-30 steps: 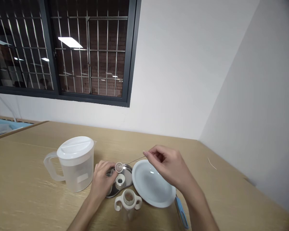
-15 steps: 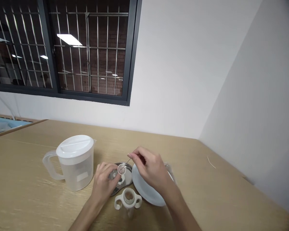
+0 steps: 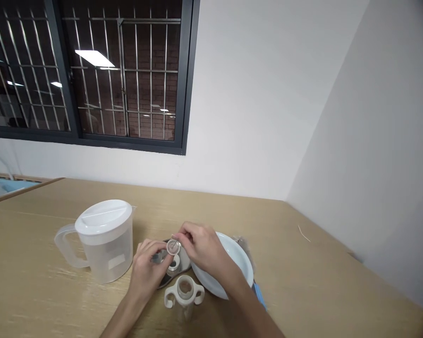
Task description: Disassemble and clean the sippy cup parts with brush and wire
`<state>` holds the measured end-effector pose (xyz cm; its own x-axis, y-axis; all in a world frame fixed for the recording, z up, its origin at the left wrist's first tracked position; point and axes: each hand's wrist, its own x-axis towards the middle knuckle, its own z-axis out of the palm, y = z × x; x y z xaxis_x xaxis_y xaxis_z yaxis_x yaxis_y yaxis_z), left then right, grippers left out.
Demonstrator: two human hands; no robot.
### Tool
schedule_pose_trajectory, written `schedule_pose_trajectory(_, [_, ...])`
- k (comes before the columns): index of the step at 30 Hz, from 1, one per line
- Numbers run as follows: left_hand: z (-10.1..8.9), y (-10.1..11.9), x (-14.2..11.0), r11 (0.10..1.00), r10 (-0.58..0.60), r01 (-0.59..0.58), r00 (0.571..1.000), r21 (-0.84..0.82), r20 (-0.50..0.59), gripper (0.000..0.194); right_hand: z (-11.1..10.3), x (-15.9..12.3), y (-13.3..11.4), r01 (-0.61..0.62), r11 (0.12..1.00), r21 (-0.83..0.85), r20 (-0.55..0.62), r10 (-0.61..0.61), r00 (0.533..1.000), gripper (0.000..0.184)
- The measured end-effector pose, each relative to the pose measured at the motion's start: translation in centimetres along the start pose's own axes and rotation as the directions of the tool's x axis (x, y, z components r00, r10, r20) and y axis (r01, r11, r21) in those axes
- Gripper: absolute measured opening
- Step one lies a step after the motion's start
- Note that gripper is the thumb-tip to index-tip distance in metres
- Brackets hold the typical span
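My left hand pinches a small translucent round piece, seemingly a bottle teat, its round open end facing me. My right hand is closed on a thin metal rod, whose lower end reaches into the teat's opening; its tip is too small to make out. Beneath the hands lies a shiny metal tray holding a white ring and other small parts, partly covered by my left hand. Closer to me stands an open clear bottle with two white side handles.
A lidded translucent pitcher stands at left. Under my right forearm is a pale blue plate, with a clear plastic bag and a blue item beside it. A thin white strip lies at right, before the wall.
My right hand has moved down and left, close to my left hand, so less of the rod shows. The view has shifted slightly, and a blue item now shows beside the plate.
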<state>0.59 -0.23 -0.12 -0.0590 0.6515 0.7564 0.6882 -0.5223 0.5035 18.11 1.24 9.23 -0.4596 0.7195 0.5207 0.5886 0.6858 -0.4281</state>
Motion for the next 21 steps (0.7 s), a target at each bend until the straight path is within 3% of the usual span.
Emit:
schedule_pose_trajectory(4, [-0.2,0.0,0.2,0.998,-0.044,0.044,0.999,-0.053,-0.008,0.011,0.6,0.1,-0.2,0.005,0.999,-0.046,0.027,-0.004,1.000,0.020])
schedule_pose_trajectory(9, [-0.3,0.0,0.8,0.975,-0.164,0.167,0.986,-0.146,0.036,0.018,-1.4,0.4,-0.2,-0.031,0.999,-0.024,-0.074,0.029,0.997,0.023])
schedule_pose_trajectory(21, [0.6,-0.1,0.1,0.967,-0.152,0.173,0.981,-0.189,0.119,0.010,-4.5,-0.3,0.8,-0.069,0.998,-0.013,-0.169,0.065,0.983,0.028])
